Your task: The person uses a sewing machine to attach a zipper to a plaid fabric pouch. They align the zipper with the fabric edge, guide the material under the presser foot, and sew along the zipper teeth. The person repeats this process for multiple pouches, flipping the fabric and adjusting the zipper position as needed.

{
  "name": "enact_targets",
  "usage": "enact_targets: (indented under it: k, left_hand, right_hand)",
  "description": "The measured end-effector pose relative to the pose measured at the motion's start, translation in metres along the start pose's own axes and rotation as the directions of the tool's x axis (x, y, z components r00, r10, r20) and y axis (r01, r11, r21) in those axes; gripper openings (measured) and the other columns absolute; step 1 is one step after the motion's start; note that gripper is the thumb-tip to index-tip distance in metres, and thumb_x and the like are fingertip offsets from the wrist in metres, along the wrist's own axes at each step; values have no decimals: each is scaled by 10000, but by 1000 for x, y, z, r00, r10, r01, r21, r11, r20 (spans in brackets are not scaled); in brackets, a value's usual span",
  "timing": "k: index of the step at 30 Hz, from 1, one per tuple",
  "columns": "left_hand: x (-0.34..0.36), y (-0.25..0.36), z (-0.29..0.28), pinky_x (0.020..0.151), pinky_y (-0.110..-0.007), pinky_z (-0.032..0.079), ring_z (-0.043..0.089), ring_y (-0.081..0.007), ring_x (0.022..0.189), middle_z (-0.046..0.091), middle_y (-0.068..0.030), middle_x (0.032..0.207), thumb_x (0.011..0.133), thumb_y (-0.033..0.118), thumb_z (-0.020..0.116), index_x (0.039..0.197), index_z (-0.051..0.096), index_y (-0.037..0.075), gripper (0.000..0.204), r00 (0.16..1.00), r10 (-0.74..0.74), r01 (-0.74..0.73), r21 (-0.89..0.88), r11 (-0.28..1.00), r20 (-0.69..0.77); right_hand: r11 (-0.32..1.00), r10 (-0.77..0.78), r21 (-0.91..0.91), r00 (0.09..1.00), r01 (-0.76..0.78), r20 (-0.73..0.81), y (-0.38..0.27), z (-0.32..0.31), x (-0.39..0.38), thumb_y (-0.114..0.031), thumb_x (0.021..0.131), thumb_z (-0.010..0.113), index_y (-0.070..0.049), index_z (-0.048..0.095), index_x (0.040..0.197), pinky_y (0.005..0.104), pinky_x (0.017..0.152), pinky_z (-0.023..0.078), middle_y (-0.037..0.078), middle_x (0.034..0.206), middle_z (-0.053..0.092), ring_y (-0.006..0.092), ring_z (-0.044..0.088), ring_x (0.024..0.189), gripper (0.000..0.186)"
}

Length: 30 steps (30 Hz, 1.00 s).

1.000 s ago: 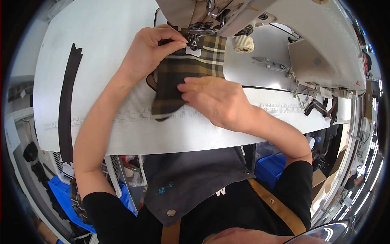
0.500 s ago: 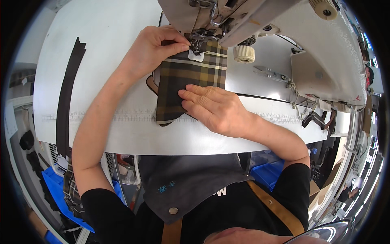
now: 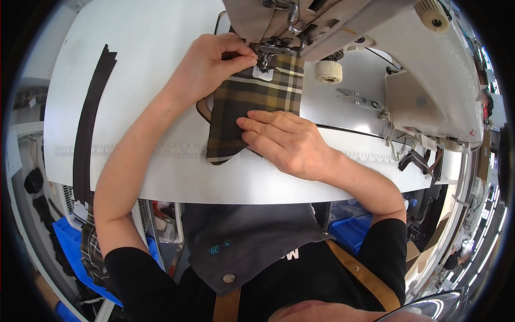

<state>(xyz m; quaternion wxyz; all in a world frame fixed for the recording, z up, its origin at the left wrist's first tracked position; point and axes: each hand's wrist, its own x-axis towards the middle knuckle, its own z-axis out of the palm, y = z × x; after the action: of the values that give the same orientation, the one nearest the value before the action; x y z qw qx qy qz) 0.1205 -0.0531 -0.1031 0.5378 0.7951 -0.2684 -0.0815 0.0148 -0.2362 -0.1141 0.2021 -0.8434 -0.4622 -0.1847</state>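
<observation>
A piece of dark plaid fabric (image 3: 230, 115) with yellow-brown and white stripes lies on the white table, its far part under the presser foot (image 3: 263, 65) of a sewing machine. My left hand (image 3: 214, 67) is closed, thumb and forefinger pinching the fabric's edge just left of the foot; the pinched bit is mostly hidden by the fingertips. Lower down, my right hand (image 3: 287, 142) rests flat on the fabric with its fingers stretched out. Beneath the fabric's left side, a brown-edged piece (image 3: 204, 110) sticks out.
The machine's head and arm (image 3: 429, 59) rise over the upper right. A long dark strip (image 3: 90, 123) lies at the table's left. Thread snips (image 3: 357, 98) rest on the metal bed. A printed ruler scale (image 3: 171, 149) crosses the table. Blue bins (image 3: 348, 233) stand below the edge.
The machine appears slightly farther right in view, with a small shift of the whole picture. Both hands keep nearly the same places on the fabric.
</observation>
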Motion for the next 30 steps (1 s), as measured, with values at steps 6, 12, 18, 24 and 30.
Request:
enact_targets:
  k: [6,12,18,24,30]
  left_hand:
    - [0,-5,-2,723,-263,492,623,-142,762,657,-79,830,830,86,644,895,675,-40,145,1000,14,-13,-50,999,11]
    - [-1,-1,-1,714,-262,493,623,-141,758,654,-72,823,821,81,649,879,680,-39,137,1000,-8,8,-34,999,1]
    - [-1,-1,0,712,-263,492,625,-152,749,654,-72,824,815,96,651,869,686,-26,138,1000,-24,24,-8,1000,6]
    - [-5,-18,1,686,-298,506,623,-218,754,647,-32,870,794,83,633,876,687,49,104,926,375,-367,329,870,43]
    - [-9,-23,1,672,-318,524,623,-226,781,632,8,895,778,72,631,907,677,96,139,809,573,-548,524,652,134]
  right_hand:
    - [983,167,64,983,-172,75,-1,-9,15,-341,797,673,19,580,1122,415,963,439,168,1232,572,306,534,1169,493]
    - [984,172,18,966,-179,192,2,3,13,-399,840,621,31,457,1302,456,1040,352,178,1366,456,322,422,1281,653]
    - [986,162,17,968,-168,192,2,3,13,-402,845,616,30,463,1298,457,1040,352,179,1356,467,323,427,1277,645]
    - [983,173,26,961,-183,218,3,4,11,-389,859,600,-18,455,1325,465,1055,335,149,1396,430,317,412,1291,613]
    - [970,231,103,966,-220,-114,36,-6,-6,12,819,585,-21,598,1132,372,809,507,125,1190,571,325,620,950,315]
